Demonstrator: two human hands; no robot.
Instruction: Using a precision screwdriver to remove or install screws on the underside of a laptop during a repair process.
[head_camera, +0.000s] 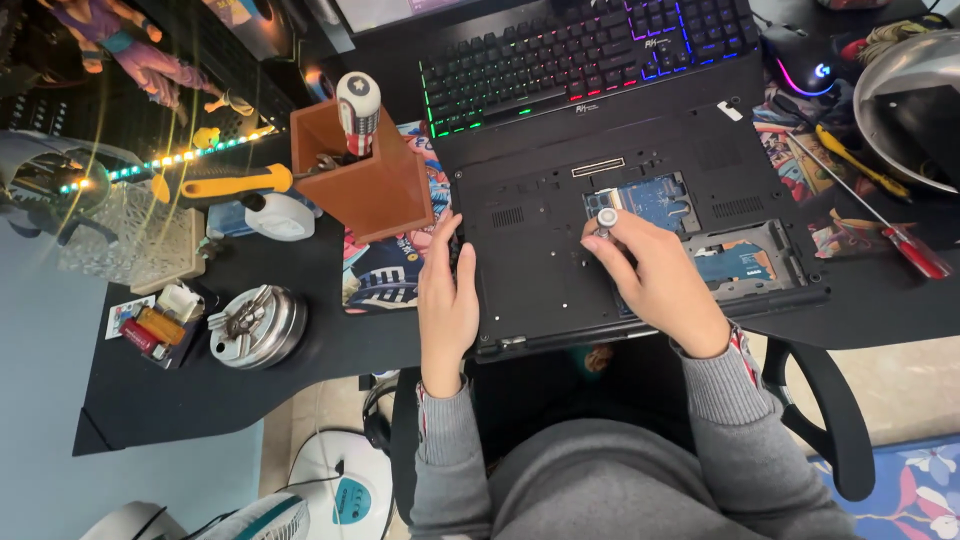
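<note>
Centrally, an upturned black laptop lies bottom-up on my black desk; its matte plastic underside is flat and set with small vent grilles, and two rectangular bays stand uncovered, showing blue circuit boards. My right hand is closed around a small screwdriver with a round silver cap; my fingertips pinch the shaft, which stands upright at the edge of the upper bay. My left hand lies flat and uncurled, gripping nothing, its fingers pressing the laptop's left edge where it meets a printed, colourful mat. Both sleeves are grey knit.

Just left of the laptop stands a square brown holder of smooth plastic, with a white-and-red striped handle upright in it. A yellow-handled tool lies behind the holder, and a round ribbed metal tin sits well apart near the desk's front-left edge. A red-handled screwdriver and a yellow one lie on the right, near a curved metal bowl.

Behind the laptop, touching its far edge, is a keyboard with rainbow-lit keys. The laptop's front edge overhangs the desk slightly above my lap; bare desk remains to the front left. A black chair arm and pale floor show below.
</note>
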